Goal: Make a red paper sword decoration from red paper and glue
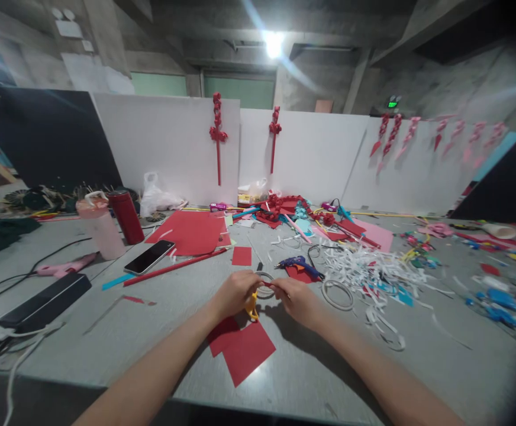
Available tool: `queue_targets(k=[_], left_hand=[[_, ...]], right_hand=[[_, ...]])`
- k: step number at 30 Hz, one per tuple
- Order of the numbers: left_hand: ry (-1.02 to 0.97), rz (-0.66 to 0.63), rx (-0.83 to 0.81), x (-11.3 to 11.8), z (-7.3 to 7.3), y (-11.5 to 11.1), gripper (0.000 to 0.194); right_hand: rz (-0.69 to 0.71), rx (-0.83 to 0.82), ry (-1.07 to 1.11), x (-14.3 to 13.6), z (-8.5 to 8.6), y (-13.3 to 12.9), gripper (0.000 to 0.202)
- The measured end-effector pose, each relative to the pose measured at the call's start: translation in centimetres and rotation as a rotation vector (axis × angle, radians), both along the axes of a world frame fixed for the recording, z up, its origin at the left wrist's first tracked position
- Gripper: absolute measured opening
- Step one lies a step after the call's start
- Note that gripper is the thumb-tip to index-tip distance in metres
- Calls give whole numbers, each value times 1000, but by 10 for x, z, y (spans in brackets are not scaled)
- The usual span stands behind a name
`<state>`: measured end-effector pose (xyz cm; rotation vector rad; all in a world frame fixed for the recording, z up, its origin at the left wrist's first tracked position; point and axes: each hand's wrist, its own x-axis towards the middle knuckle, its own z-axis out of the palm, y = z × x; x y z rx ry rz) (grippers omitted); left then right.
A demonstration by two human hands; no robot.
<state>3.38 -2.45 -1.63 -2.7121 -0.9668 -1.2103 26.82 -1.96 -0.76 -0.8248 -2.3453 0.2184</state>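
Observation:
My left hand (239, 291) and my right hand (297, 300) meet over the middle of the grey table. Between their fingertips they pinch a small strip of red paper (267, 284), mostly covered by the fingers. Just behind it lies a pale ring (265, 293), partly hidden by my hands. Yellow scissors (252, 307) lie beside my left hand, with only the handles showing. Overlapping red paper squares (249, 354) rest nearer the table's front edge. A dark blue glue gun (300, 266) sits beyond my right hand, and a single red square (241, 256) lies beyond my left.
To the left are a phone (149, 257), a red bottle (125, 216), a pink bottle (101, 229), a pink glue gun (67, 265) and a black power strip (45, 302). White paper shreds (364, 266) and another ring (338, 294) lie right. White panels (306, 154) stand behind.

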Motion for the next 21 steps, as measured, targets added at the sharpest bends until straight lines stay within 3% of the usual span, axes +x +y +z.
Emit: queue_targets(k=[5,10,21], left_hand=[[-107,15,-244,1,3,0,23],[-210,-10,-407,4,5,-3,27],[-266,-139,-318,3,6,-3,27]], right_hand=[[-32,-217,151,0,10,-2,33],[-62,-311,175,0,10,2,35],[-62,-328,131,3,13,3,37]])
